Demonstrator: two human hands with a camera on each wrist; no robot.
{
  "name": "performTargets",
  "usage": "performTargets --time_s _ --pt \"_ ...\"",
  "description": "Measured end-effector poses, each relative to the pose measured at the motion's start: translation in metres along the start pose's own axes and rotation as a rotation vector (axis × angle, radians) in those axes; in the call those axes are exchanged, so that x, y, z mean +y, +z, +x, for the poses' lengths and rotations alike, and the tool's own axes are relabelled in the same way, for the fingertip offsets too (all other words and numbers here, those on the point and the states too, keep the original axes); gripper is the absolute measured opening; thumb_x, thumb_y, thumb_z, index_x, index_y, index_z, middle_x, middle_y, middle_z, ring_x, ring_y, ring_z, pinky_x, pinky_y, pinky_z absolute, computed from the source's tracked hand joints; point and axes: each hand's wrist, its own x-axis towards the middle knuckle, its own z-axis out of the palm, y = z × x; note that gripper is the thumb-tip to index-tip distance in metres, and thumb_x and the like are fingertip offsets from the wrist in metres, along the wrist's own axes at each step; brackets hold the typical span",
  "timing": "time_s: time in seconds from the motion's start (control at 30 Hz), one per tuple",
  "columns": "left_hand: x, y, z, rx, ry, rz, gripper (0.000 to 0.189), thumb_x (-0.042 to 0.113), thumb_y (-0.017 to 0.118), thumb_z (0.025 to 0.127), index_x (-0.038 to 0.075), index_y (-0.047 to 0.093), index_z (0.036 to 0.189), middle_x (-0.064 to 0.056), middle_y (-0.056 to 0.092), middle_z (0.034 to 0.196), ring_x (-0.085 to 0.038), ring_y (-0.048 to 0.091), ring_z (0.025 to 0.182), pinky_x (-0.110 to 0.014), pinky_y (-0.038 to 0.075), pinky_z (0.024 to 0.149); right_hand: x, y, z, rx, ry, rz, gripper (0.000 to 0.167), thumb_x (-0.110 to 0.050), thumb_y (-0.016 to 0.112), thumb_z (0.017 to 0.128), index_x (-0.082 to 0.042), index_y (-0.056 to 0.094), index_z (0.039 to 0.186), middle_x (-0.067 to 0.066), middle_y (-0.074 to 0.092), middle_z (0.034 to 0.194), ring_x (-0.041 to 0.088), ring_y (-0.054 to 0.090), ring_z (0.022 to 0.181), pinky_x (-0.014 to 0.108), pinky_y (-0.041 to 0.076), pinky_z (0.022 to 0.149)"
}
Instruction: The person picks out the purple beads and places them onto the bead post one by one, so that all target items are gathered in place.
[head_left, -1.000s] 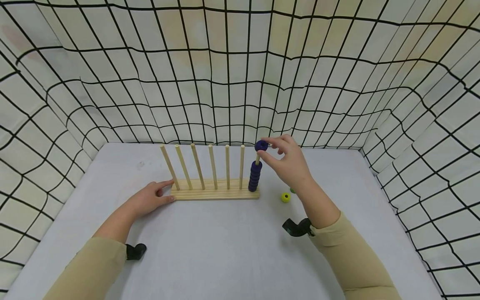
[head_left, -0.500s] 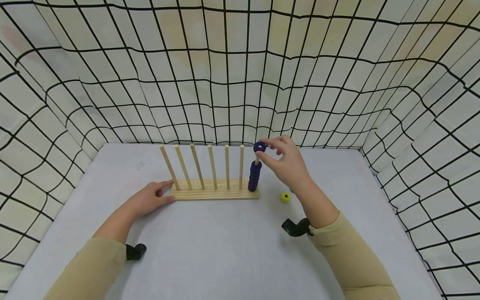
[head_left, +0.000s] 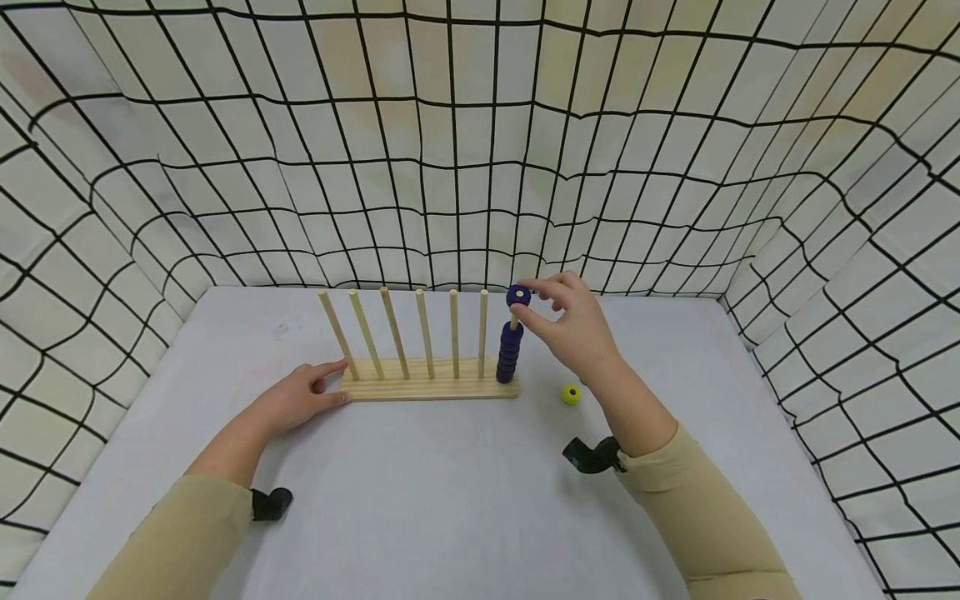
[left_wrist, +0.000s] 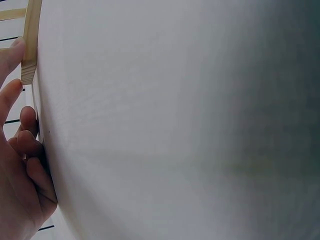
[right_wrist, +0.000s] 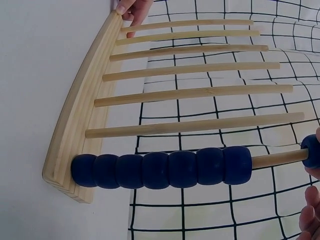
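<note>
A wooden peg stand (head_left: pixel 431 388) with a row of upright pegs lies across the table. My left hand (head_left: pixel 294 398) grips its left end between thumb and index finger, the other fingers curled below. On the rightmost peg sits a stack of dark blue beads (right_wrist: pixel 160 169), reaching from the base to well up the peg. My right hand (head_left: pixel 573 325) pinches another dark blue bead (head_left: pixel 518 296) between thumb and fingers at the top of that peg. The peg's pale tip shows in this bead's hole in the head view. The other pegs (head_left: pixel 454 333) are bare.
A yellow bead (head_left: pixel 572 394) lies right of the stand, with a bit of a green one beside it, mostly hidden by the right wrist. Black netting (head_left: pixel 491 167) over white walls rises behind and beside the white table (head_left: pixel 442 492).
The pinched bead has shifted slightly left and down and turned, so that the peg's tip now shows in its hole. My left hand and the stand have stayed put.
</note>
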Motion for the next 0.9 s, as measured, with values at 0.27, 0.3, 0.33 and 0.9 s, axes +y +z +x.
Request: performTargets --time_s 0.27,0.3,0.33,0.9 --pt "0.001 0.0001 -0.0006 0.006 0.0 -0.001 0.076 0.048 0.066 0.093 0.007 0.04 0.151 -0.009 0.042 0.092 -0.023 0.042 0.082 -0.038 0.032 0.07 -0.0003 -0.0011 -0.0005 0.005 0.003 -0.001 0.042 -0.044 0.071 0.091 -0.024 0.068 0.128 -0.001 0.052 0.111 0.025 0.046 0.101 0.039 0.042 0.073" --pt "0.0009 0.0002 -0.0005 0.006 -0.002 -0.001 0.076 0.048 0.066 0.093 0.007 0.04 0.151 -0.009 0.042 0.092 -0.023 0.042 0.081 -0.038 0.032 0.069 -0.0001 -0.001 -0.0005 0.005 0.003 -0.001 0.042 -0.044 0.071 0.091 -0.024 0.068 0.128 -0.001 0.052 0.111 0.026 0.047 0.101 0.039 0.042 0.073" --pt "0.0008 0.0003 -0.0004 0.006 -0.003 0.0 0.076 0.048 0.066 0.093 0.007 0.04 0.151 -0.009 0.042 0.092 -0.023 0.042 0.081 -0.038 0.032 0.069 -0.0001 -0.0011 -0.0005 0.004 0.003 -0.003 0.042 -0.044 0.071 0.091 -0.024 0.068 0.129 -0.001 0.052 0.11 0.027 0.047 0.101 0.039 0.042 0.073" --pt "-0.0017 0.0005 0.0012 0.007 0.012 0.002 0.076 0.048 0.066 0.093 0.006 0.04 0.151 -0.009 0.041 0.091 -0.022 0.041 0.08 -0.037 0.032 0.069 0.0019 -0.0033 -0.0024 0.008 -0.021 0.015 0.04 -0.042 0.071 0.091 -0.024 0.069 0.126 -0.001 0.052 0.111 0.025 0.046 0.099 0.039 0.042 0.074"
